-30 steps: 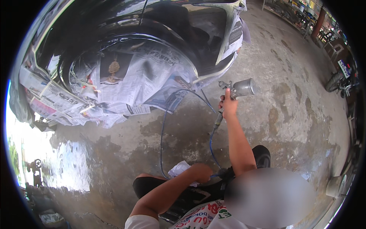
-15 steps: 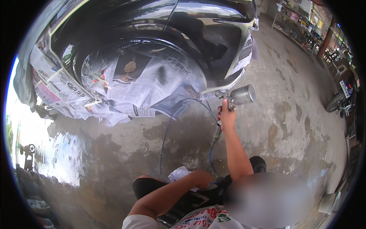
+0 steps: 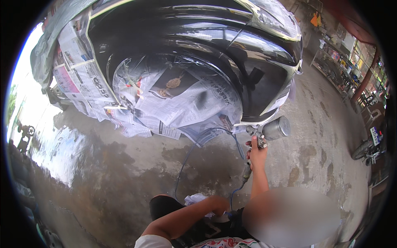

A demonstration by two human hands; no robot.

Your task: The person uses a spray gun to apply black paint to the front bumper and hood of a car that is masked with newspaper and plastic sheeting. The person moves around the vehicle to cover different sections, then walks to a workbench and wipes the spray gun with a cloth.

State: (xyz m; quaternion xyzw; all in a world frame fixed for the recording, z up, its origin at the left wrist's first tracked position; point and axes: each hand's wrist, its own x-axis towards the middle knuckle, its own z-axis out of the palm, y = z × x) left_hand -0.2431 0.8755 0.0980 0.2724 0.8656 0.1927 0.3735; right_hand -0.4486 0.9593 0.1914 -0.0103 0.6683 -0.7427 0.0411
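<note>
My right hand [image 3: 257, 153] is closed round the handle of a spray gun [image 3: 258, 138], with a round grey metal cup [image 3: 277, 129] at its side. A blue air hose [image 3: 233, 192] runs from the handle's lower end. The gun is near the lower rear corner of a glossy black car body [image 3: 264, 84]. My left hand [image 3: 219, 204] rests low by my lap, curled, with its fingers turned out of sight. Beside it, under the wrist, lies a crumpled white cloth [image 3: 196, 199]; whether the hand grips cloth or hose is hidden.
Taped newspaper [image 3: 194, 105] covers the wheel opening and the car's left part [image 3: 80, 87]. Hose loops cross the wet, stained concrete floor [image 3: 124, 165]. Cluttered shelves [image 3: 333, 58], a chair [image 3: 372, 113] and a motorcycle [image 3: 368, 149] stand at the right.
The view has shifted, so the car sits lower and further right and more of its top shows. My right hand keeps the spray gun near the same corner; my left hand stays low.
</note>
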